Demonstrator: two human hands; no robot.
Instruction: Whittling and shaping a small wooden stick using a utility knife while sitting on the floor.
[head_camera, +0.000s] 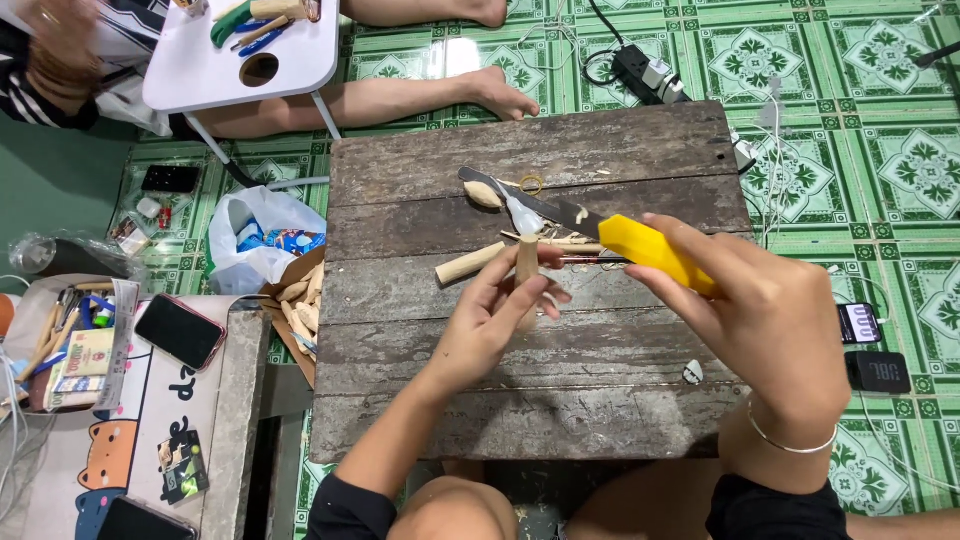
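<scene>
1. Your left hand (492, 318) is clamped on an upright wooden stick (526, 262), held over the dark plank board (430, 400).
2. Your right hand (765, 315) is wrapped tight around the yellow-handled knife (652, 250); the blade points left, passing just behind the stick's top.
3. Another wooden piece (470, 264) lies on the board beside the stick.

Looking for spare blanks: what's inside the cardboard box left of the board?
The cardboard box holds pale wood pieces; the plastic bag covers its far end.
</scene>
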